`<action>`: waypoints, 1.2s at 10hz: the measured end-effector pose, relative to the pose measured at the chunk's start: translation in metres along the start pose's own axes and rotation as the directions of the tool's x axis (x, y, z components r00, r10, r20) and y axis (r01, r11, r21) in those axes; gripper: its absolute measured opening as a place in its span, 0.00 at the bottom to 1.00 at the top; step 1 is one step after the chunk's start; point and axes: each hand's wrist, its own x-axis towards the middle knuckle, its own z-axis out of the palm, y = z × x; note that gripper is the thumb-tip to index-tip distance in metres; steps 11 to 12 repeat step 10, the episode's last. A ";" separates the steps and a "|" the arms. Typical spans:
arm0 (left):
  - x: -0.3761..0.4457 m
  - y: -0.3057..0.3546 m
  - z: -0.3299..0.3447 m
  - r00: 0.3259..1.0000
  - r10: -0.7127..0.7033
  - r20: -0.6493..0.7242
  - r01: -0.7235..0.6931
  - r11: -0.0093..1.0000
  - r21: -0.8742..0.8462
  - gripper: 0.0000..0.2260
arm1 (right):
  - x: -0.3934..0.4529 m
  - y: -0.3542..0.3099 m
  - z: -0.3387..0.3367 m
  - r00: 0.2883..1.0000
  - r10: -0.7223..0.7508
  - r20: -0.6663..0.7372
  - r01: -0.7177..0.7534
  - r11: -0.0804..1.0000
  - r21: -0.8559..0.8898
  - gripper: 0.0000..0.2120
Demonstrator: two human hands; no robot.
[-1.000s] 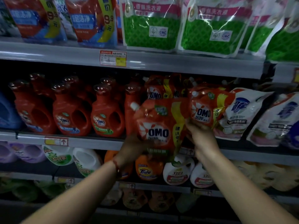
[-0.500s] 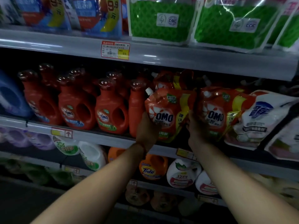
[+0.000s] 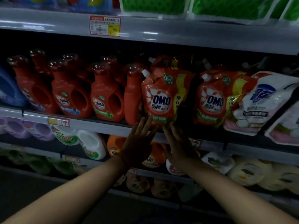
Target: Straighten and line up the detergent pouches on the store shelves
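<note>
An orange OMO pouch (image 3: pixel 163 96) stands upright on the middle shelf (image 3: pixel 100 126), its white spout at the top left. A second OMO pouch (image 3: pixel 215 99) stands to its right, with a dark gap between them. More orange pouches sit behind both. My left hand (image 3: pixel 137 144) is spread flat just below the first pouch, fingertips at its bottom edge. My right hand (image 3: pixel 179 143) is also flat with straight fingers, its tips near the pouch's lower right corner. Neither hand holds anything.
Orange OMO bottles (image 3: pixel 106 96) fill the shelf left of the pouches. White and blue pouches (image 3: pixel 258 104) lean at the right. Green pouches (image 3: pixel 226 5) sit on the upper shelf, above a price tag (image 3: pixel 105 25). Tide bottles (image 3: pixel 153 157) and white jugs stand on the shelf below.
Both hands have let go of the first OMO pouch after setting it back on the shelf. They have drawn down and back with fingers straightened. The pouch now stands on its own.
</note>
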 end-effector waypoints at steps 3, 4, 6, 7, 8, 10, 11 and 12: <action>0.025 -0.004 0.004 0.974 -0.019 0.227 0.011 0.999 0.036 0.41 | 0.036 0.007 0.023 0.992 0.076 0.099 -0.055 0.978 -0.202 0.34; 0.040 0.001 0.003 0.970 -0.060 0.235 0.050 0.998 0.046 0.34 | 0.051 0.010 0.019 0.988 0.125 0.086 -0.105 0.972 -0.213 0.33; 0.070 0.001 0.004 0.926 -0.205 0.316 0.161 0.974 0.161 0.30 | 0.072 0.008 0.015 0.977 0.159 0.142 -0.131 0.973 -0.191 0.34; 0.066 0.006 -0.002 0.918 -0.231 0.321 0.197 0.971 0.136 0.32 | 0.074 0.002 0.015 0.973 0.175 0.150 -0.142 0.968 -0.206 0.37; 0.052 0.010 -0.016 0.946 -0.176 0.271 0.171 0.984 0.042 0.36 | 0.063 -0.005 -0.004 0.957 0.204 0.208 -0.155 0.961 -0.228 0.35; 0.038 0.018 -0.044 0.968 -0.155 0.199 0.147 0.988 0.053 0.35 | 0.031 -0.007 -0.045 0.922 0.290 0.259 -0.208 0.931 -0.300 0.35; 0.038 0.018 -0.044 0.968 -0.155 0.199 0.147 0.988 0.053 0.35 | 0.031 -0.007 -0.045 0.922 0.290 0.259 -0.208 0.931 -0.300 0.35; 0.038 0.018 -0.044 0.968 -0.155 0.199 0.147 0.988 0.053 0.35 | 0.031 -0.007 -0.045 0.922 0.290 0.259 -0.208 0.931 -0.300 0.35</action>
